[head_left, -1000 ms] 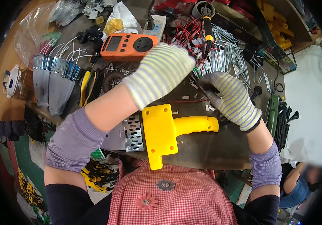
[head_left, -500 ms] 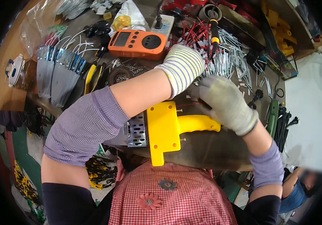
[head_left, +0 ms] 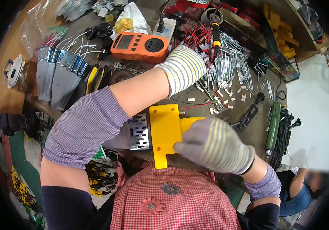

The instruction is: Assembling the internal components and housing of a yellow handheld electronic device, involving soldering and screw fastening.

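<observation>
Covering part of the yellow casing [head_left: 165, 128] with my right hand [head_left: 216, 145], I have my left hand [head_left: 186, 69] near metal rods [head_left: 230, 61]; whether either grips anything, I cannot tell.

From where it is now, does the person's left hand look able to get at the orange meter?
Probably yes: the left hand is close beside the orange meter, and nothing appears to stand between them. Whether that hand holds something cannot be told.
</observation>
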Action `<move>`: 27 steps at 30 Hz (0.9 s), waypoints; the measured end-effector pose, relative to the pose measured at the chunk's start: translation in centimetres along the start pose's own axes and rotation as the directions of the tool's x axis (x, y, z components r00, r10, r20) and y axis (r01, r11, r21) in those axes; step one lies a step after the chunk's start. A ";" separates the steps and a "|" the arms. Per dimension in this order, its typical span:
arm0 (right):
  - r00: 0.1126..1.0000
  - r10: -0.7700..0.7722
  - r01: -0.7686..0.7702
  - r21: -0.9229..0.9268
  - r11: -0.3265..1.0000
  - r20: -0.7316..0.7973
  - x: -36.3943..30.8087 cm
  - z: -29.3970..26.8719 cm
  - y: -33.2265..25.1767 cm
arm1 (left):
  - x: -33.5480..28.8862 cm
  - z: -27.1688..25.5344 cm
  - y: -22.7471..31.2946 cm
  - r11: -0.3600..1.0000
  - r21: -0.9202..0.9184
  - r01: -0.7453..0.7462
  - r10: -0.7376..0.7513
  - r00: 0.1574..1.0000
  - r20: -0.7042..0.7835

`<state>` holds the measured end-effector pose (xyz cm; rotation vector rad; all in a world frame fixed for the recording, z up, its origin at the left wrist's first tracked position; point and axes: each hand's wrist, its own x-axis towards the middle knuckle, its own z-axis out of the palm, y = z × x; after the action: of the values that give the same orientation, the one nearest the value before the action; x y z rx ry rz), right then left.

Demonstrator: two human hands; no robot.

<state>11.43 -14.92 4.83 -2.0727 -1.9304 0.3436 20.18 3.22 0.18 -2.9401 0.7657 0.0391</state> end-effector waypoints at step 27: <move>0.853 0.327 -0.289 0.152 0.945 -0.407 -2.8 0.9 8.5 | -18.4 -1.0 4.7 0.455 -0.879 -0.144 -0.332 0.888 -0.317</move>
<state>18.80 -18.20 0.86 -2.1768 -1.3090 0.0235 1.82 7.92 1.66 -4.1347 0.7731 -0.4117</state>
